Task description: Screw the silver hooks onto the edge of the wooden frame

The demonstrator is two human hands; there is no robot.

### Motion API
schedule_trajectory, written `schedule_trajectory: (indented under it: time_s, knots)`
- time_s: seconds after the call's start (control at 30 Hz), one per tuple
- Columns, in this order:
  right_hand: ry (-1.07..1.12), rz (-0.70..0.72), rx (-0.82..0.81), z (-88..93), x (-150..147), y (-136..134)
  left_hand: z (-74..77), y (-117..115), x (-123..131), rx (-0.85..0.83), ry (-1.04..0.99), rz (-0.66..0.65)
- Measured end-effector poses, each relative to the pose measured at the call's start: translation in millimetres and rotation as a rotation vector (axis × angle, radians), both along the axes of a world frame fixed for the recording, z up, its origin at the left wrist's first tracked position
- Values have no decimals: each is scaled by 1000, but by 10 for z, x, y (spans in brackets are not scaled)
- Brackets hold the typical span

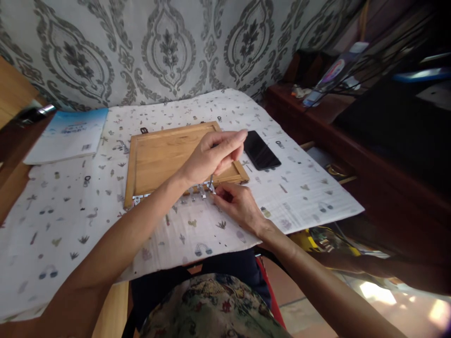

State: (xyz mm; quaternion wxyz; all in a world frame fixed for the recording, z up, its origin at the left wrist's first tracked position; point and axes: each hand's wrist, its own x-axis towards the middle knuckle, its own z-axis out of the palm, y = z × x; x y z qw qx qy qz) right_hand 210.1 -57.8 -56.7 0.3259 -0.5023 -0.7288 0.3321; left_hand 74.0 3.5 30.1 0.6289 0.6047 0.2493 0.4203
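A flat wooden panel (pixel 158 155) lies on a patterned cloth, with a strip of small metal fittings (pixel 141 197) along its near edge. My left hand (pixel 211 157) hovers over the panel's near right corner, fingers pinched on a thin metal tool whose tip points down at the fittings. My right hand (pixel 237 204) rests on the cloth just below that corner, fingers curled and pressed against a metal fitting (pixel 210 188) at the panel's edge.
A black phone (pixel 261 150) lies right of the panel. A blue and white booklet (pixel 68 136) sits at the far left. Small metal parts (pixel 87 180) are scattered on the cloth (pixel 52 225). Dark wooden furniture (pixel 352 141) stands close on the right.
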Motion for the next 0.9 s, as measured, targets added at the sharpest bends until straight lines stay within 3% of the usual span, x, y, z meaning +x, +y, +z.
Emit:
schedule_trajectory:
  time_s: [0.07, 0.13, 0.33, 0.5, 0.6, 0.8, 0.9]
  knots:
    - [6, -2, -1, 3, 0, -2, 50, 19, -44, -43, 52, -104]
    - [9, -1, -8, 7, -2, -2, 74, 4, -46, -58, 55, -97]
    - [3, -6, 11, 5, -8, 3, -27, -142, 102, 62, -87, 324]
    - [6, -19, 14, 5, -11, 4, -131, -144, 149, 118, -140, 412]
    - [10, -9, 3, 9, -11, 1, -126, -98, 117, 140, -114, 328]
    - [12, -10, -3, 2, 5, -5, -10, 20, 1, 145, 36, -152]
    - [6, -5, -7, -3, 11, -6, 17, 17, -10, 130, 69, -169]
